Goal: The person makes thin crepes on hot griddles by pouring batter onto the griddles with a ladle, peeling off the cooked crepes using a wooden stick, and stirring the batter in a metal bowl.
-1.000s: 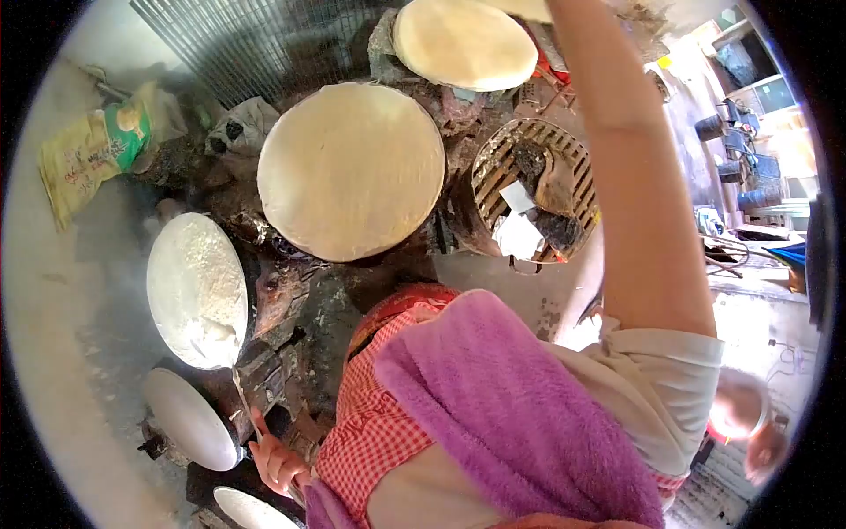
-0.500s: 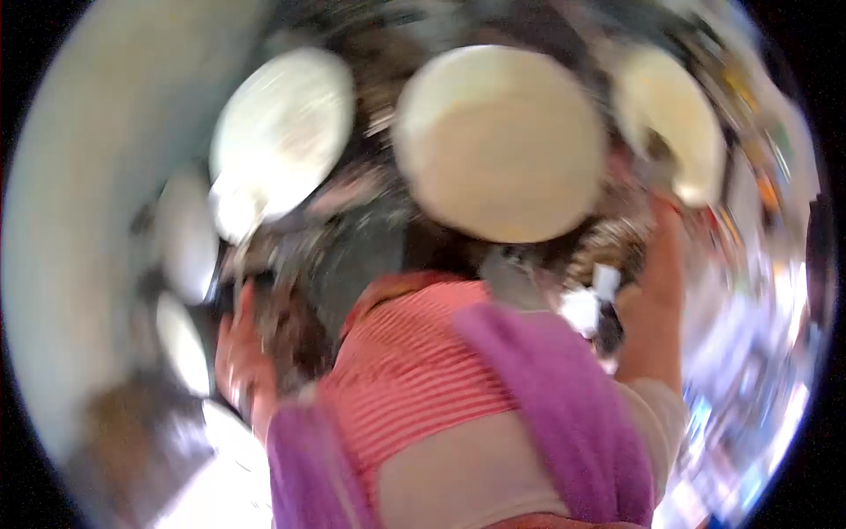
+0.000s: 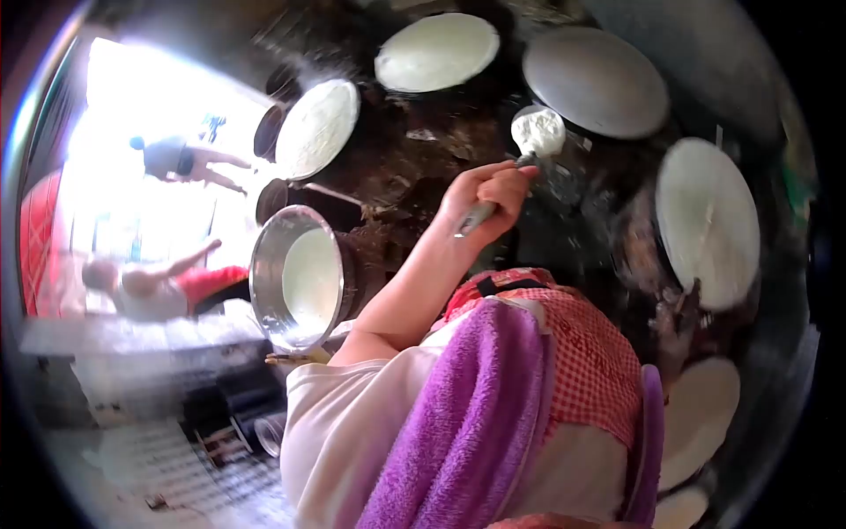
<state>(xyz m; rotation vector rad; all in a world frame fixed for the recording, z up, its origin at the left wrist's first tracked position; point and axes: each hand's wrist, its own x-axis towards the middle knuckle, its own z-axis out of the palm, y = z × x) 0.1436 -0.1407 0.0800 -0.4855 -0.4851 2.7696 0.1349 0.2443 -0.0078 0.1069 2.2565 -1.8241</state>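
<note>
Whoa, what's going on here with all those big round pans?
Somebody's left hand is gripping a ladle with a blob of white mixture on it, near a grey round pan. Their right hand is in shadow by a pale round pan; I can't tell whether it holds anything. On the person's left, a metal pot holds more pale, smooth stuff.

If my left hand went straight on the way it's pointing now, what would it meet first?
Probably the grey round pan, just beyond the ladle that the left hand holds; depth is unclear, so it might pass above the pan instead.
</note>
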